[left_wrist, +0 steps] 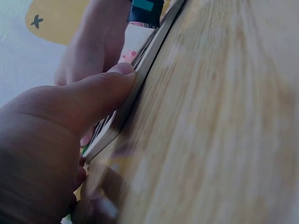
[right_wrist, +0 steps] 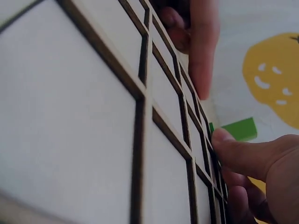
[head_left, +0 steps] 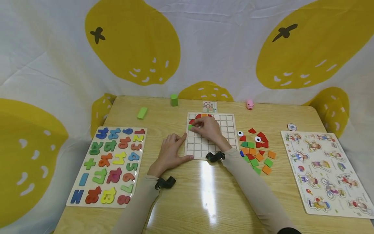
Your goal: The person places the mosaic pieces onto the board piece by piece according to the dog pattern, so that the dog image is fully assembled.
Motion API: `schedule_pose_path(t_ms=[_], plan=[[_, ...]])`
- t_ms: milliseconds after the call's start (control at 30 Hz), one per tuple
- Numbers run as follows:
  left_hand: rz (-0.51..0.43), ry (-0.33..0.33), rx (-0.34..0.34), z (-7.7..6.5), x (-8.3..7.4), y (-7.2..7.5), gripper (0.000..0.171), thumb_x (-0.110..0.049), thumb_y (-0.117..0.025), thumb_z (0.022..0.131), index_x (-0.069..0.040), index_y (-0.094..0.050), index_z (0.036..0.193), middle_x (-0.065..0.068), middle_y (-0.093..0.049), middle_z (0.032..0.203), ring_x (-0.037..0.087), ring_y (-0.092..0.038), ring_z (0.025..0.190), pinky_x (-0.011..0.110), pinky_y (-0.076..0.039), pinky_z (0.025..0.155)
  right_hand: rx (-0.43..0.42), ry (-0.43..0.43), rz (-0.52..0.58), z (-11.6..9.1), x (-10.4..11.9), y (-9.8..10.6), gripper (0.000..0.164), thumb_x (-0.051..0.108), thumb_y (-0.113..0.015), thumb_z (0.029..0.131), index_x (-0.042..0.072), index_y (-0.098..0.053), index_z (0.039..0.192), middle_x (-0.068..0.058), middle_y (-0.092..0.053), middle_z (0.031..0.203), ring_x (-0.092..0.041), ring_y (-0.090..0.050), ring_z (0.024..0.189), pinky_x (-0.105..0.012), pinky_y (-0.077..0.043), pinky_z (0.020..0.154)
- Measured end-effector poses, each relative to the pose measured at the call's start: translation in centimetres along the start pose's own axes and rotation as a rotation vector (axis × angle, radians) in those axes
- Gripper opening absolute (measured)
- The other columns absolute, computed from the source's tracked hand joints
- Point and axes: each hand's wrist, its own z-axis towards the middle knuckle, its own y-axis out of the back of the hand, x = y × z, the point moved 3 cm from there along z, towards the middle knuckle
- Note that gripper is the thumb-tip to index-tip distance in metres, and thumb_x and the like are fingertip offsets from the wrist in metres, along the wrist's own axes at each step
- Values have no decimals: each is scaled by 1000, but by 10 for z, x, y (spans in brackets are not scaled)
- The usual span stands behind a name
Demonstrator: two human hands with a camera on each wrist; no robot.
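Holding a green tile (head_left: 190, 127) at their tips, right fingers (head_left: 200, 121) pinch; left fingers (head_left: 181, 139) spread.

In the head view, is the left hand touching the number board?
No, the left hand rests at the edge of the grid board.

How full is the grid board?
Partly filled: the grid board holds red pieces and an orange piece toward its far edge, but looks mostly bare elsewhere.

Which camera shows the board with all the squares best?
The head camera: it shows the grid board from above, nearly whole, though the right hand hides some. The left wrist camera shows mostly its edge; the right wrist camera, just part, very close.
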Motion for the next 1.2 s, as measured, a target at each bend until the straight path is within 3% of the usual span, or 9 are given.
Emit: schedule_pose_path(t_ms=[167,300,500,600,700,867,1067,1200], plan=[[2,8,3,0,0,1,100,-75,-63,77,-19,-34,155,0,-42,109,17,-36,97,34,-29,85,10,72,83,-2,-5,8,25,31,-82,81,16,-79,101,5,-71,84,-11,-62,71,-30,-50,65],[7,36,3,-3,2,2,101,-76,-63,76,-20,-34,155,1,-42,110,18,-36,99,34,-29,86,1,87,135,-13,-20,40,29,27,-81,83,11,-77,107,1,-71,86,-14,-63,74,-30,-51,68],[8,54,-12,-9,9,3,102,-77,-63,76,-20,-34,155,1,-43,113,18,-37,100,34,-29,86,-26,-67,-46,-49,-71,122,34,23,-78,86,5,-72,114,-12,-71,98,-24,-64,83,-37,-50,70],[3,54,-11,-10,11,3,101,-76,-63,76,-20,-34,155,2,-43,113,18,-37,99,35,-29,85,-9,-147,-157,-65,-98,147,36,24,-80,84,3,-72,113,-15,-71,101,-27,-63,85,-40,-49,74],[0,53,-12,-10,11,3,101,-76,-64,76,-20,-34,155,2,-43,112,18,-37,98,35,-29,84,54,-195,-206,-77,-115,154,36,26,-79,84,2,-71,110,-16,-70,100,-27,-62,85,-40,-48,76],[-6,48,-6,-9,11,0,101,-78,-62,76,-22,-33,155,1,-42,111,18,-37,99,36,-29,86,138,-246,-191,-85,-130,148,34,26,-74,89,1,-65,111,-16,-67,103,-27,-60,88,-39,-48,79],[-4,35,4,-5,6,-4,102,-80,-59,75,-23,-33,156,0,-42,112,17,-36,99,36,-29,86,107,-199,-199,-89,-130,146,21,18,-66,96,0,-65,106,-16,-65,97,-27,-57,83,-43,-48,78],[-5,26,7,-2,1,-4,101,-79,-61,76,-22,-33,156,0,-42,110,17,-36,99,35,-28,85,94,-181,-164,-93,-128,148,23,19,-63,98,1,-64,111,-15,-65,100,-26,-58,85,-43,-49,80]])
